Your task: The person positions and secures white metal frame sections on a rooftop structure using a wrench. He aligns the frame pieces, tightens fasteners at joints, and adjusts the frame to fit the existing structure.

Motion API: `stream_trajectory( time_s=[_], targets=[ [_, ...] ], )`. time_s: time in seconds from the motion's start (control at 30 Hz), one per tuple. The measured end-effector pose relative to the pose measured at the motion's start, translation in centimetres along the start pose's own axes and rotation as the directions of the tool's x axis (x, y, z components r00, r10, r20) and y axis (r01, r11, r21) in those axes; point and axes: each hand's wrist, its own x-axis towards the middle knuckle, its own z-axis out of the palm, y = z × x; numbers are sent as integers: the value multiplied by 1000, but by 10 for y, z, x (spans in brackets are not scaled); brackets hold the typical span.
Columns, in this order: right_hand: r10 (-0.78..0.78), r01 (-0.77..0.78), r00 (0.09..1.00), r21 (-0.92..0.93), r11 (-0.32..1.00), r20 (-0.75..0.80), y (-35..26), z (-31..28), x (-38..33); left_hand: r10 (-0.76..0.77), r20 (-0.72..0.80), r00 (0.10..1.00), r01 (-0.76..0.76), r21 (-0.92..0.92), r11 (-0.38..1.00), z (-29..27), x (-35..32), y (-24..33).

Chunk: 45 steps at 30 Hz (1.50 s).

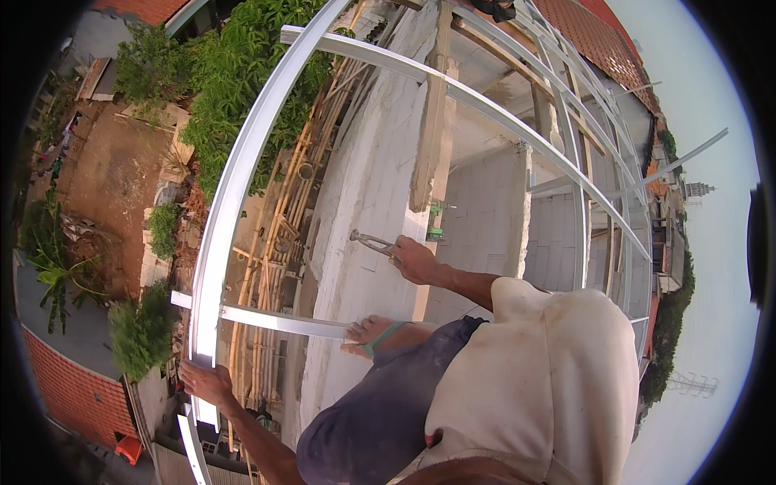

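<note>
My left hand (pixel 208 384) is closed round the lower end of a long, shiny metal channel (pixel 230 206) that curves up the left side of the view. In my right hand (pixel 416 260) is a pair of pincers (pixel 372 241), held by its handles with the head pointing left, over the top of a pale block wall. The pincers are apart from the channel. A metal crosspiece (pixel 283 321) meets the long channel just above my left hand. My sandalled foot (pixel 386 333) rests at the crosspiece's right end.
More metal roof members (pixel 517 125) span the room's block walls (pixel 481 218) on the right. Far below on the left lie bundled bamboo poles (pixel 279 234), a leafy tree (pixel 250 73) and bare ground (pixel 109 178). The wall's outer edge is a long drop.
</note>
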Motion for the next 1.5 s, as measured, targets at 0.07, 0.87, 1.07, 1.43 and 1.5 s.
stream_trajectory(
  time_s=[0.07, 0.87, 1.07, 1.43, 1.5],
  targets=[
    [-13, 13, 1000, 11, 1000, -24, 7, 3, 6, -4, -18, 1000, 4, 2, 1000, 7, 2, 2],
    [-54, 51, 998, -70, 996, -33, -23, -2, -23, -116, 276, 954, 141, -72, 987, -45, 7, -16],
    [-13, 14, 1000, -75, 997, 11, -27, -2, -34, -120, 204, 972, 132, -47, 990, -31, -10, -25],
    [-12, 10, 1000, -82, 997, -24, -33, 11, -8, -99, 81, 992, 110, -138, 984, -6, -14, -38],
    [27, -27, 1000, -23, 999, 9, -33, 35, -15, -37, 84, 996, 54, -215, 975, -10, 2, -39]
  ],
)
